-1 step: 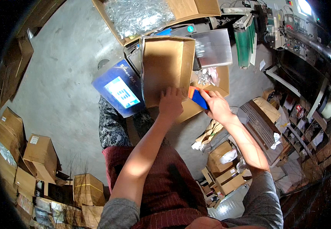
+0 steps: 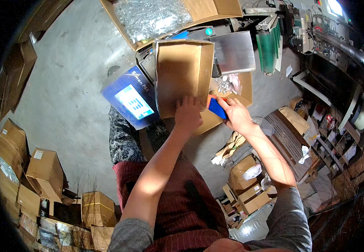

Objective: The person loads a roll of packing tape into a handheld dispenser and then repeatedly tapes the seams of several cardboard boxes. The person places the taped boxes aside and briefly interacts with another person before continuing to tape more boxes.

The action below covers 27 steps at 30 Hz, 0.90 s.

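Note:
An open, shallow cardboard box [image 2: 184, 69] stands in front of me, with no contents showing in the visible part. Over its near end curl the fingers of my left hand [image 2: 189, 114], closed on the wall there; the thumb is hidden. My right hand [image 2: 238, 115], beside the box's near right corner, is closed around a small block-like thing in blue and orange [image 2: 218, 108]. Its exact kind cannot be made out. The orange end is close to the box's right wall; whether they touch is unclear.
Left of the box is a blue machine panel [image 2: 119, 101] with a lit screen [image 2: 136, 102]. Beyond lies a large carton [image 2: 198, 10] of clear small packets. A metal plate [image 2: 234, 52] and a lower carton [image 2: 247, 90] with small parts are at right. Stacked cartons [image 2: 45, 172] stand lower left.
The blue and orange thing has turned slightly in my right hand, which has shifted a little. My left hand stays at the box's near end.

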Available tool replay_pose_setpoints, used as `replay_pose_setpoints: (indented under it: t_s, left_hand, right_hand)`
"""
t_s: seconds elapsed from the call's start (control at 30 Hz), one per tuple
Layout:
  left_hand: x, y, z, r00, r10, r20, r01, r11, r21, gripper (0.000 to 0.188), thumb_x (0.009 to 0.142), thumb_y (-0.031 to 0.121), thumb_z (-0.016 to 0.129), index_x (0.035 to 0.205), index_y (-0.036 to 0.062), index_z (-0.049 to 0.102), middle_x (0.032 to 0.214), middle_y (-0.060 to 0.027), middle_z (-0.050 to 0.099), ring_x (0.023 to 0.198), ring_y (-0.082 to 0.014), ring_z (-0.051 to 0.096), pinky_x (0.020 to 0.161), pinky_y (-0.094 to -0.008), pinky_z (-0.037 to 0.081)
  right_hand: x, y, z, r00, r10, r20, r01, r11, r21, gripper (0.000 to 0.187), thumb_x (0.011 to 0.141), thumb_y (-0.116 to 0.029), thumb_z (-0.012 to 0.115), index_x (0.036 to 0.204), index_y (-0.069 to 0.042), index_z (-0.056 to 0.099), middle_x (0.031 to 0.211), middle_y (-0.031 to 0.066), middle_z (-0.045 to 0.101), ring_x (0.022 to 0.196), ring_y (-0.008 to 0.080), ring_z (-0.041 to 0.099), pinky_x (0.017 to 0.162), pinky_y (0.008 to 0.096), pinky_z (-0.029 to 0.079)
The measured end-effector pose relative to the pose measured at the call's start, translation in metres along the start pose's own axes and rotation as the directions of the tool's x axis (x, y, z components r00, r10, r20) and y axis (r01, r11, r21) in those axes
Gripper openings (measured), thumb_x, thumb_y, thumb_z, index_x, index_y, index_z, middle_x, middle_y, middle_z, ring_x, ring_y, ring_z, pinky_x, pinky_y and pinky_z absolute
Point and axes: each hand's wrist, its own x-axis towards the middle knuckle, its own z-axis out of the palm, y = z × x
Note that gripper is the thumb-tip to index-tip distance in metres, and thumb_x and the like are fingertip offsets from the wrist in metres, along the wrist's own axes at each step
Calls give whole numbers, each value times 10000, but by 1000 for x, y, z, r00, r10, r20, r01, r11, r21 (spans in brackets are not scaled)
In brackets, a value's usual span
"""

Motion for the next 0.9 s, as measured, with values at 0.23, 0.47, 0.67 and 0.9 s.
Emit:
replay_pose_setpoints:
  t_s: [0.23,0.47,0.67,0.9]
  left_hand:
    - [9,16,-17,988,-148,-47,130,955,-267,412,841,382,644,1087,54,679,1089,-213,678,1060,-399,630,979,-559,453]
    - [28,29,-16,988,-148,36,153,965,-214,370,923,363,563,926,17,694,791,-220,703,745,-403,712,706,-548,558]
    - [35,34,-2,991,-111,-77,108,993,-39,247,857,264,595,891,33,674,822,-171,701,790,-354,698,767,-490,527]
    - [50,33,19,886,-215,-410,246,969,25,251,733,156,663,943,19,663,838,-146,686,794,-356,673,782,-461,498]
  right_hand:
    - [14,-3,2,998,-45,-32,44,999,-25,754,644,-13,724,1362,-107,515,1127,143,626,1080,344,589,936,422,500]
    - [19,-15,12,988,152,4,-151,979,138,593,708,-51,704,1273,-164,562,1046,160,672,995,375,651,844,457,540]
    - [16,-11,63,916,307,258,-354,921,161,397,689,-180,722,1068,-125,619,853,171,693,881,401,671,764,505,543]
    - [-32,-28,54,858,473,199,-512,765,390,569,722,-212,696,1283,-164,614,1005,219,705,991,413,663,839,494,532]
